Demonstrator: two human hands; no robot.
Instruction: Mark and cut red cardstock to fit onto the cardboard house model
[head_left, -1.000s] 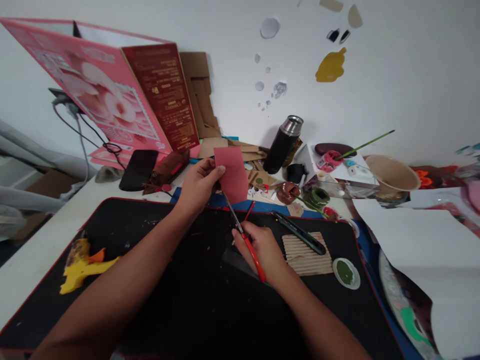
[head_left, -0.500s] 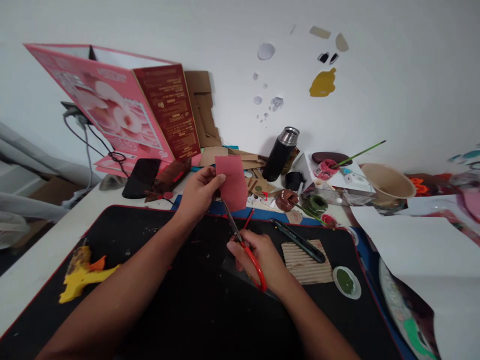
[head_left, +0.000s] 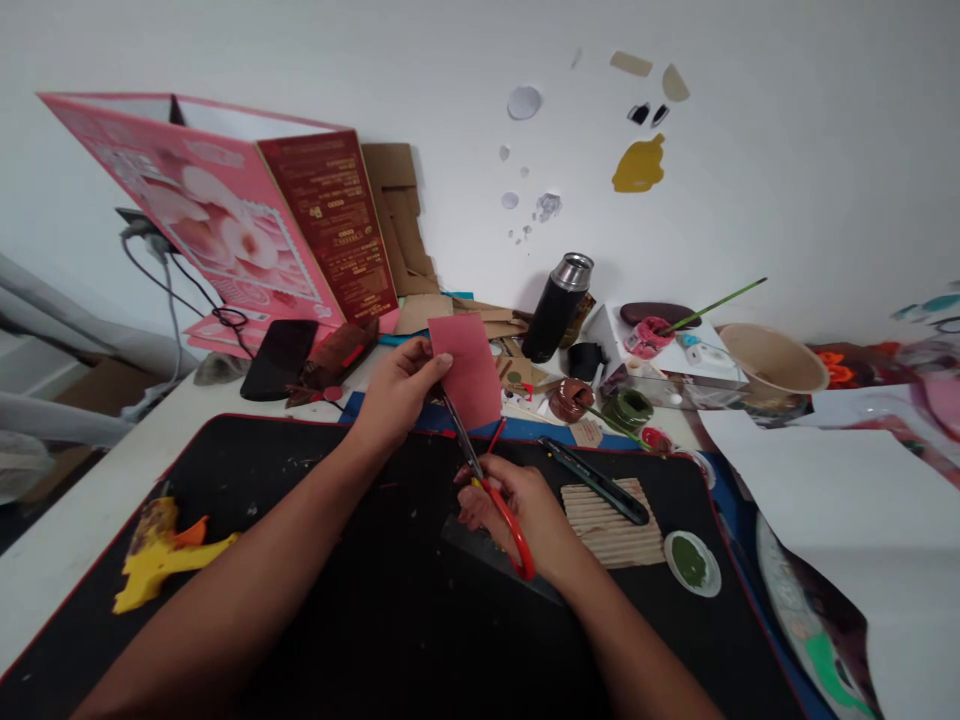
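Between the thumb and fingers of my left hand is a piece of pink paper, held up above the back edge of the black mat. My right hand grips red-handled scissors, its fingers around the handles. The blades point up and away, and their tips reach the paper's lower left edge, close to my left thumb. Whether the blades are parted cannot be made out. A thin red stick lies just behind the scissors.
A yellow glue gun lies on the mat's left. On the right are a utility knife, corrugated cardboard and a dish of green paint. Behind stand a black flask, paint jars and a pink box.
The pink paper has tilted slightly, its lower end shifting right. The right hand's grip on the scissors has shifted a little. The whole view has moved slightly.
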